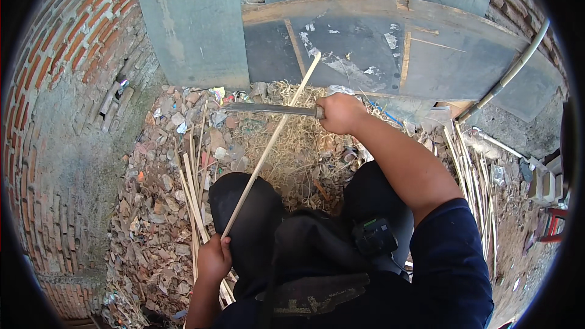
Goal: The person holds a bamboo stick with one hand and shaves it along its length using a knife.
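My left hand [214,259] is closed around the lower end of a long pale strip of split wood or bamboo [262,161]. The strip slants up and away to the right, past my left knee. My right hand [342,114] grips the handle of a long-bladed knife [268,108], a machete by its look. Its blade points left and crosses the strip in its upper part; whether the edge bites into it I cannot tell. Curly pale shavings [286,140] lie on the ground beneath the blade.
Similar strips lie in a bundle at my left [194,201] and another bundle [472,170] at my right. Rubble and litter [161,198] cover the ground. Grey boards [192,30] stand ahead, a brick wall [46,164] rises on the left, and a pipe [509,73] leans at the right.
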The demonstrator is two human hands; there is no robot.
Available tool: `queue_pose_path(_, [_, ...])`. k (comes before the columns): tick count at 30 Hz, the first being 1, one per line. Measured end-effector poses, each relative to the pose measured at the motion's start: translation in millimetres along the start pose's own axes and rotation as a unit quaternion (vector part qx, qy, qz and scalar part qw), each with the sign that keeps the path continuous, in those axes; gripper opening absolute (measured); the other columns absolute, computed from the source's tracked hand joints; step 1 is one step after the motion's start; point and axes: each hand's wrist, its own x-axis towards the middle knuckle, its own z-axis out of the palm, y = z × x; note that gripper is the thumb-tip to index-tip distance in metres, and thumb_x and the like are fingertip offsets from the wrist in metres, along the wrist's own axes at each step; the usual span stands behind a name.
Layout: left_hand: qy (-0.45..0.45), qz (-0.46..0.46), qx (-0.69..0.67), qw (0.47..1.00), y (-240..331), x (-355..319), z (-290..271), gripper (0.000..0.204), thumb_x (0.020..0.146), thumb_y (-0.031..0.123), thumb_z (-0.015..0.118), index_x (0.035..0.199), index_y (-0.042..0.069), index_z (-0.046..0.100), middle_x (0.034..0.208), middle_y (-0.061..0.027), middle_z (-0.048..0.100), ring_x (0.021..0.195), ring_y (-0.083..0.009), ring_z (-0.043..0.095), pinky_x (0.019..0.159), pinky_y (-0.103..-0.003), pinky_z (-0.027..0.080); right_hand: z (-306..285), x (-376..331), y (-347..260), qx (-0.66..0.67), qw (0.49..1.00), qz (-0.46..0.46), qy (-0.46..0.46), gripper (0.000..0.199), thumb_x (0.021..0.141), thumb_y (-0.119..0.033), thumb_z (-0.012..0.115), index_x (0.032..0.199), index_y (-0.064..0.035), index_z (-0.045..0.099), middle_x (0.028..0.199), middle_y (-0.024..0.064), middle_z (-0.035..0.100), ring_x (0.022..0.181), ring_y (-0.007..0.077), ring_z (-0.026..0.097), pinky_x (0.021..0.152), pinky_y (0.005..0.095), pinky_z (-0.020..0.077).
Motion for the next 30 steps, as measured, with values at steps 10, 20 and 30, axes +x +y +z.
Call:
queue_pose_path(10, [0.007, -0.004, 0.015, 1.0, 0.9, -7.1, 5.3, 0.028, 0.101, 0.025, 0.055, 0.083, 0.003, 0.054, 0.064, -0.0249, 0.06, 0.062, -0.0488, 0.061, 0.056, -0.057, 0.045, 0.5, 0.5, 9.3, -0.012, 0.998, -0.045, 0.038, 0.026, 0.081, -0.023, 0.065, 0.104, -0.0121, 0.069, 0.095, 0.0152, 0.072, 0.096, 0.0344, 0.07, 0.084, 0.0475, 0.0569])
queue_pose_path(20, [0.016, -0.002, 0.033, 0.999, -7.1, -10.6, 8.4, 0.026, 0.101, 0.025, 0.056, 0.086, 0.004, 0.054, 0.067, -0.0243, 0.062, 0.063, -0.0479, 0.062, 0.056, -0.057, 0.046, -9.9, -2.6, -10.3, -0.043, 0.997, -0.059, -0.023, 0.03, 0.081, -0.022, 0.065, 0.108, -0.0089, 0.069, 0.1, 0.0169, 0.073, 0.1, 0.0344, 0.07, 0.088, 0.0477, 0.0564])
queue_pose_path(30, [-0.01, 0.009, 0.03, 0.999, -3.8, -3.5, -1.5, 0.028, 0.101, 0.025, 0.056, 0.084, 0.003, 0.053, 0.065, -0.0243, 0.061, 0.062, -0.048, 0.061, 0.056, -0.056, 0.045, -14.4, -7.7, 8.3, 0.035, 0.998, 0.024, 0.039, 0.035, 0.079, -0.022, 0.067, 0.111, -0.0081, 0.069, 0.101, 0.0168, 0.073, 0.1, 0.0353, 0.069, 0.09, 0.0479, 0.055])
